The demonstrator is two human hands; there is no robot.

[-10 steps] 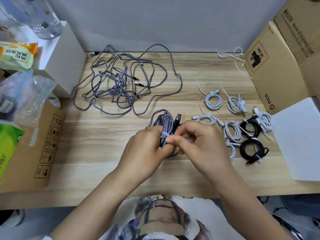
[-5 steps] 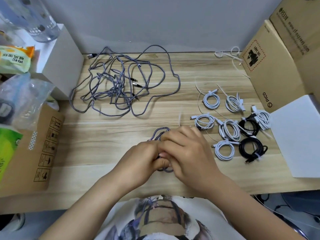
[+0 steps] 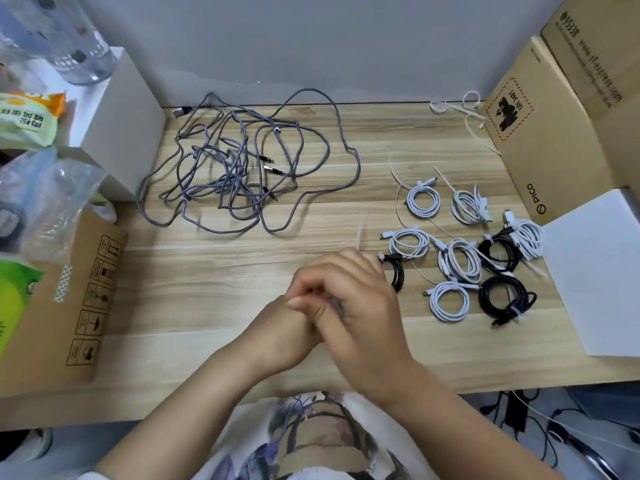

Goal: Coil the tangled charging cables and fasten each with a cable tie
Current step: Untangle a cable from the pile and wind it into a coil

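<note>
My left hand (image 3: 282,329) and my right hand (image 3: 363,306) are pressed together over the table's middle front, fingers curled around a coiled grey braided cable (image 3: 337,304). Only a sliver of that coil shows between the fingers. A thin white cable tie (image 3: 360,233) has its tail sticking up past my right hand's knuckles. A tangle of loose grey braided cables (image 3: 242,168) sprawls over the far left of the wooden table (image 3: 207,271). Several tied white coils (image 3: 424,200) and black coils (image 3: 504,299) lie grouped at the right, and one black coil (image 3: 396,273) sits right beside my right hand.
Spare white ties (image 3: 464,105) lie at the back right by a cardboard box (image 3: 540,143). A white sheet (image 3: 602,271) covers the right edge. A white box (image 3: 117,126), plastic bags and a flat carton (image 3: 69,299) line the left side.
Both hands drew back toward me with the grey coil, which went from plainly visible to almost hidden inside them. The tie's tail now stands up beyond my right hand.
</note>
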